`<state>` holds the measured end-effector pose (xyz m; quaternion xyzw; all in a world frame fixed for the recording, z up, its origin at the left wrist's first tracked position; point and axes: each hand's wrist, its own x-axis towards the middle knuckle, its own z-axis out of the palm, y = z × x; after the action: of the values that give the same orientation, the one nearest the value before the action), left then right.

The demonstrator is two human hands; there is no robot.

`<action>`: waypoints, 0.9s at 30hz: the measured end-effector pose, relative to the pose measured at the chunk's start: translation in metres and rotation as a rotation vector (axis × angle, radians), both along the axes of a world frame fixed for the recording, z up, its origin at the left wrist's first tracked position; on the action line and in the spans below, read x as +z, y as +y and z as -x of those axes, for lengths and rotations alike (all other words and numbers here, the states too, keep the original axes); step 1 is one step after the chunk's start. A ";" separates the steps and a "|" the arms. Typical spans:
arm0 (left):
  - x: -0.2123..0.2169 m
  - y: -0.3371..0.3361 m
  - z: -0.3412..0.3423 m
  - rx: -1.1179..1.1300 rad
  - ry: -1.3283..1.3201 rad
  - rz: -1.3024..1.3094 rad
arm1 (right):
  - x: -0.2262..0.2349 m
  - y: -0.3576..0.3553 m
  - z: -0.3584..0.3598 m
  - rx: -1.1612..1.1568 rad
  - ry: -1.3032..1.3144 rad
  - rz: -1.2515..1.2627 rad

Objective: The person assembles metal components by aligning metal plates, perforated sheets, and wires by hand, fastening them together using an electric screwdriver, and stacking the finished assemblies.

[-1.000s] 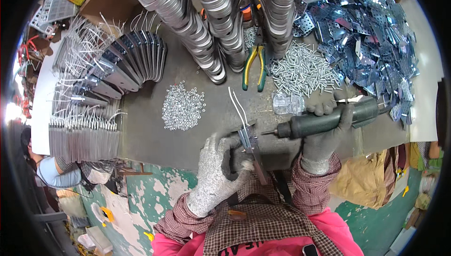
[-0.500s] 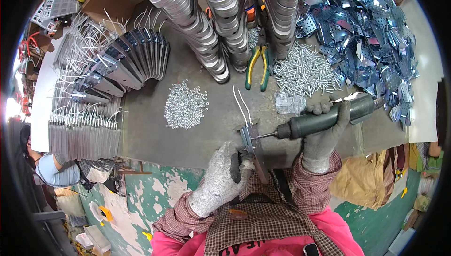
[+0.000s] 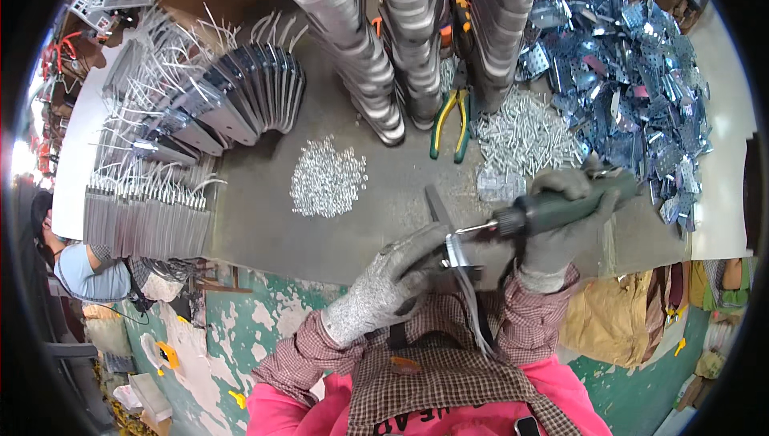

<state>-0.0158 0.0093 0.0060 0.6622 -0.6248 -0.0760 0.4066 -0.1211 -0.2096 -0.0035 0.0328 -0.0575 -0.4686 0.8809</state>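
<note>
Gripped in my left hand point(image 3: 376, 284), in a grey glove, is a narrow metal plate point(image 3: 437, 205) with a shiny bracket partway along it. Pale strands, like the white wires seen before, hang from it toward my apron, blurred. My right hand point(image 3: 553, 236), also gloved, is wrapped around a dark green power screwdriver point(image 3: 573, 205) lying nearly level. Its bit point(image 3: 478, 229) points left and reaches the bracket; whether it sits in a screw is too blurred to tell. Beyond my hands lie a pile of small nuts point(image 3: 327, 178) and a heap of screws point(image 3: 529, 133).
Pliers with yellow-green handles point(image 3: 451, 125) lie near a clear plastic block point(image 3: 501, 185). Tall stacks of curved metal plates point(image 3: 412, 44) stand at the back. Bluish brackets point(image 3: 621, 76) heap up at right. Wired plates point(image 3: 148, 216) stand in rows at left. Another person point(image 3: 96, 272) is at far left.
The plate has turned end for end: its wires pointed away from me and now hang toward my body. My left fingers have stretched forward along it. The screwdriver remains in my right hand.
</note>
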 end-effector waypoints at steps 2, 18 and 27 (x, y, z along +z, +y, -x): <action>-0.034 0.008 0.001 0.038 0.095 0.082 | -0.018 0.000 -0.004 0.032 0.058 0.030; -0.025 -0.014 0.004 0.227 0.195 0.139 | -0.024 0.000 -0.006 0.062 0.131 0.028; 0.003 -0.009 -0.037 0.402 0.171 0.041 | -0.031 -0.007 0.002 0.065 0.138 0.038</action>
<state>0.0208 0.0004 0.0092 0.7560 -0.4450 -0.0365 0.4786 -0.1231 -0.2168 -0.0348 -0.0147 -0.0044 -0.4398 0.8980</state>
